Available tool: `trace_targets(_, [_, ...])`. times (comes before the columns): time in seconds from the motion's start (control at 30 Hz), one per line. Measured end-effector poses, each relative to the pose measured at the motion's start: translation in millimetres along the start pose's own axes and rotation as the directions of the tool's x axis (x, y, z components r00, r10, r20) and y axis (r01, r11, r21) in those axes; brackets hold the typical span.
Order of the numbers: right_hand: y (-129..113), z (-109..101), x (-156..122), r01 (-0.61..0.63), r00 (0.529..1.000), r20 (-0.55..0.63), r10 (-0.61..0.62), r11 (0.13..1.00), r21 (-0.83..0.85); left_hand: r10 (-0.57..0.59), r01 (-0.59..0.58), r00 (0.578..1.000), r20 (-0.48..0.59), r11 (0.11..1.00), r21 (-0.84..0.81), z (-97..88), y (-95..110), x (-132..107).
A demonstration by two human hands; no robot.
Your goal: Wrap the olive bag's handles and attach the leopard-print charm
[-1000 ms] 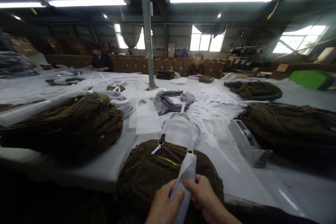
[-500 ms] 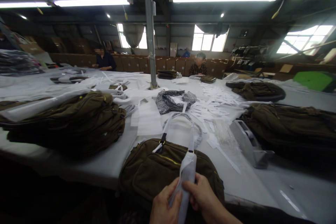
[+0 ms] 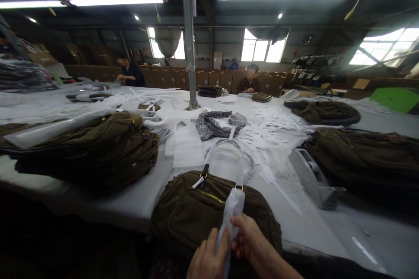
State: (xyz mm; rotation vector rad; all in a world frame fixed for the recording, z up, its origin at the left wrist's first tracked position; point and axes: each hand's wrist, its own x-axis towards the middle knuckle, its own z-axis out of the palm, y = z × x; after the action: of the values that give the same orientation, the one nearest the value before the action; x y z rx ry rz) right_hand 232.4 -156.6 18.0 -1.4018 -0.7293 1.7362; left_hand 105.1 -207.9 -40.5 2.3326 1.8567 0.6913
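Observation:
An olive-brown bag (image 3: 193, 216) lies at the near edge of the white table (image 3: 137, 202), its handle loop (image 3: 240, 163) wrapped in white material. A strip of white wrapping (image 3: 233, 209) runs from the bag's handle down to my hands. My left hand (image 3: 206, 259) pinches the strip from the left with thumb and fingers closed on it. My right hand (image 3: 250, 242) grips the same strip from the right, fingers curled round it. Both hands sit just in front of the bag at the bottom of the view.
A pile of olive bags (image 3: 94, 148) lies to the left, more bags (image 3: 366, 157) to the right. A grey tape dispenser (image 3: 314, 176) stands right of my bag. White paper slips (image 3: 268, 133) and patterned fabric (image 3: 219, 124) lie beyond. A metal pole (image 3: 190, 39) rises mid-table. Two people sit at the far side.
My hands have slid slightly down and right along the white strip and sit lower in the view. The bags on the table have not moved.

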Motion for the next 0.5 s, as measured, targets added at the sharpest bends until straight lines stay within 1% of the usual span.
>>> trace_targets(0.03, [0,-1,1,0.033,0.999,-0.011,-0.034,0.996,-0.084,-0.006,0.007,1.0,0.019,1.0,-0.018,-2.9,0,1])
trace_targets(0.07, [1,-2,2,0.072,0.997,-0.017,-0.075,0.985,-0.16,-0.019,0.023,0.998,0.052,0.997,-0.079,-7.7,0,4])
trace_targets(0.1, [1,-3,3,0.106,0.994,-0.018,-0.112,0.972,-0.208,-0.034,0.053,0.994,0.102,0.981,-0.187,-14.4,0,8])
trace_targets(0.13, [1,-5,4,0.135,0.99,-0.011,-0.141,0.965,-0.224,-0.056,0.11,0.984,0.171,0.937,-0.33,-23.0,-1,13])
trace_targets(0.17, [1,-6,4,0.152,0.988,-0.002,-0.156,0.965,-0.216,-0.079,0.2,0.964,0.255,0.848,-0.491,-32.8,-2,20])
trace_targets(0.2, [1,-7,3,0.159,0.987,0.009,-0.16,0.967,-0.199,-0.108,0.318,0.931,0.348,0.705,-0.634,-43.0,-3,29])
trace_targets(0.23, [0,-7,2,0.165,0.986,0.018,-0.164,0.969,-0.184,-0.17,0.47,0.876,0.452,0.514,-0.718,-52.8,-3,37])
trace_targets(0.27, [0,-7,1,0.172,0.985,0.022,-0.171,0.97,-0.174,-0.22,0.597,0.802,0.555,0.293,-0.747,-61.0,-2,45])
trace_targets(0.3, [-1,-7,1,0.182,0.983,0.027,-0.18,0.969,-0.165,-0.246,0.674,0.731,0.637,0.114,-0.729,-66.8,-1,52])
trace_targets(0.33, [-1,-7,0,0.193,0.981,0.032,-0.19,0.969,-0.157,-0.237,0.712,0.68,0.694,-0.012,-0.702,-69.6,2,57])
trace_targets(0.37, [0,-6,0,0.204,0.979,0.036,-0.201,0.967,-0.15,-0.198,0.731,0.655,0.729,-0.078,-0.678,-69.3,5,60])
trace_targets(0.4, [1,-6,0,0.212,0.977,0.037,-0.208,0.967,-0.144,-0.137,0.751,0.64,0.756,-0.093,-0.653,-66.1,9,61])
trace_targets(0.47, [2,-5,0,0.234,0.972,0.022,-0.233,0.965,-0.121,0.0,0.788,0.613,0.79,-0.061,-0.612,-53.3,15,59])
trace_targets(0.5, [2,-5,1,0.245,0.969,0.011,-0.245,0.964,-0.1,0.04,0.796,0.605,0.795,-0.046,-0.603,-45.5,18,55])
